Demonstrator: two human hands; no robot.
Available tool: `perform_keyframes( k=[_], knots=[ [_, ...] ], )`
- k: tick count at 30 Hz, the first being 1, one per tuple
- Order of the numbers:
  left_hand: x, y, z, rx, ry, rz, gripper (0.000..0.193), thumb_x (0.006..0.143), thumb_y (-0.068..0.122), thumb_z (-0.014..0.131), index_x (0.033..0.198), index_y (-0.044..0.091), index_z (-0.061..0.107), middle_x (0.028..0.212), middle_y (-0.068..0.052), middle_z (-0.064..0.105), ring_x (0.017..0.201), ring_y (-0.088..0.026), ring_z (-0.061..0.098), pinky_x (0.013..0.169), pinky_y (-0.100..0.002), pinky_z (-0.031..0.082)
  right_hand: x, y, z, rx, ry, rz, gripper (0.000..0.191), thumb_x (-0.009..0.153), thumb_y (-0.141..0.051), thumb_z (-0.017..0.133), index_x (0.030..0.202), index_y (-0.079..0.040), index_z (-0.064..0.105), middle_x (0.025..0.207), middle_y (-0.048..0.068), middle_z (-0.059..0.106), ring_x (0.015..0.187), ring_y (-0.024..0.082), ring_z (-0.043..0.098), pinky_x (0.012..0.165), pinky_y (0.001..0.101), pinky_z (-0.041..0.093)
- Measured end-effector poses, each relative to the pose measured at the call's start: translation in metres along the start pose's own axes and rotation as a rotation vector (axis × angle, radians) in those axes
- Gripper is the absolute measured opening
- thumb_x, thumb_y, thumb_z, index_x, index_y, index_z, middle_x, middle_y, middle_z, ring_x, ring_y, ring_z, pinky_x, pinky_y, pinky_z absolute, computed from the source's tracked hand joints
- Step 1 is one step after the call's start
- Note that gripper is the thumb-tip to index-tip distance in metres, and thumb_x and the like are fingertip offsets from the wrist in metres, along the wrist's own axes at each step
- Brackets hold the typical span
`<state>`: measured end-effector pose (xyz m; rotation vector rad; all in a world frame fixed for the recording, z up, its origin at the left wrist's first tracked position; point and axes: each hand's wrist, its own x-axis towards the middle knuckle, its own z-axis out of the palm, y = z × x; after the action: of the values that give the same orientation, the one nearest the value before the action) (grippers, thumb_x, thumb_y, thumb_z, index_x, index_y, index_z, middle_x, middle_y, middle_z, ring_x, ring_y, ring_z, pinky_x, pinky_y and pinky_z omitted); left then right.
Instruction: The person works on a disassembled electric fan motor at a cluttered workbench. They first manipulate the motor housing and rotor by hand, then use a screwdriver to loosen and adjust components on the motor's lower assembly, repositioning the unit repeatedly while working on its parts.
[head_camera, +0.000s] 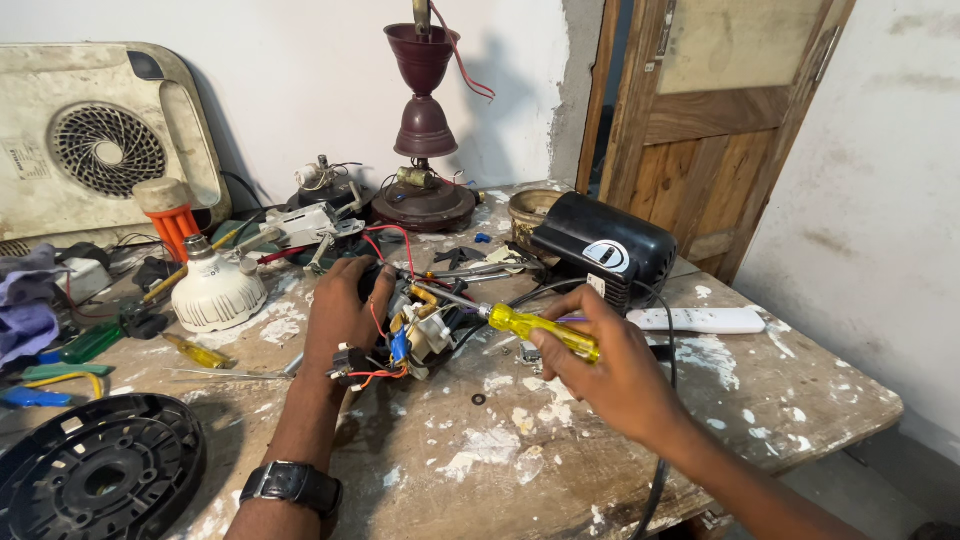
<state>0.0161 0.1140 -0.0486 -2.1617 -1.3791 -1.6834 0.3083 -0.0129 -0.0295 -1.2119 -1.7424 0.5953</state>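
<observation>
At the near left corner of the workbench (560, 480) lies a round black plastic base (95, 470), partly cut off by the picture's edge. The bench top is bare wood, spotted with white paint.

Toward the middle of the bench, the left hand (340, 315), with a dark wristwatch (292, 485) on its wrist, is closed around the left side of a small circuit assembly (415, 335) with red wires, a blue part and white parts, holding it just above or on the wood; which of the two cannot be told. The right hand (610, 365) is clamped on the yellow handle of a screwdriver (540, 330), whose metal shaft points left and up, with its tip at the top of the assembly. A small black ring (479, 399) lies on the wood just in front of the assembly.

Left of the hands, a white bulb housing (215, 290) stands near a small yellow screwdriver (198, 352). Green and blue tools and a bluish cloth (25, 305) lie along the left edge.

Behind the right hand sits a black motor (600, 250), with a white remote control (700, 320) beside it near the right edge. Farther back, a maroon lamp-like stand (425, 130) rises at the far edge, and a cream fan panel (100, 140) leans on the wall at the far left corner. A wooden door (710, 130) stands beyond the bench.
</observation>
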Motion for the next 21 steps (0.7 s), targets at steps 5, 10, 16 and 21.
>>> perform_keyframes(
  k=[5,10,16,21],
  knots=[
    [0.000,0.000,-0.001,-0.022,-0.014,-0.024,0.043,0.097,0.028,0.066,0.114,-0.011,0.069,0.110,-0.027,0.070,0.099,-0.043,0.068,0.087,-0.045,0.053,-0.007,0.000,0.009,-0.593,0.336,-0.568,0.030,0.093,-0.027,0.076,0.115,-0.010,0.065,0.086,0.008,0.074,0.067,0.018,0.073,0.057,0.0289,0.060],
    [-0.001,0.001,-0.001,-0.017,-0.011,-0.028,0.043,0.097,0.028,0.066,0.114,-0.011,0.069,0.109,-0.027,0.070,0.099,-0.043,0.068,0.087,-0.045,0.053,-0.007,0.001,0.006,-0.891,0.189,-0.531,0.061,0.088,-0.034,0.080,0.138,-0.004,0.063,0.089,0.014,0.071,0.066,0.024,0.070,0.056,0.0353,0.059],
    [0.000,0.001,-0.001,-0.012,-0.013,-0.014,0.043,0.097,0.028,0.066,0.115,-0.010,0.069,0.109,-0.027,0.070,0.099,-0.044,0.068,0.087,-0.046,0.053,-0.012,0.012,-0.006,-1.142,0.141,-0.850,0.042,0.082,-0.005,0.071,0.124,-0.003,0.068,0.093,0.012,0.071,0.080,0.024,0.073,0.070,0.0377,0.061],
    [0.000,0.000,0.000,-0.007,-0.020,-0.023,0.042,0.097,0.028,0.066,0.115,-0.010,0.069,0.109,-0.027,0.070,0.100,-0.044,0.067,0.088,-0.046,0.052,-0.006,0.014,-0.002,-0.834,0.159,-0.659,0.029,0.090,-0.024,0.070,0.111,-0.004,0.067,0.086,0.008,0.070,0.068,0.020,0.069,0.060,0.0348,0.056]
  ],
)
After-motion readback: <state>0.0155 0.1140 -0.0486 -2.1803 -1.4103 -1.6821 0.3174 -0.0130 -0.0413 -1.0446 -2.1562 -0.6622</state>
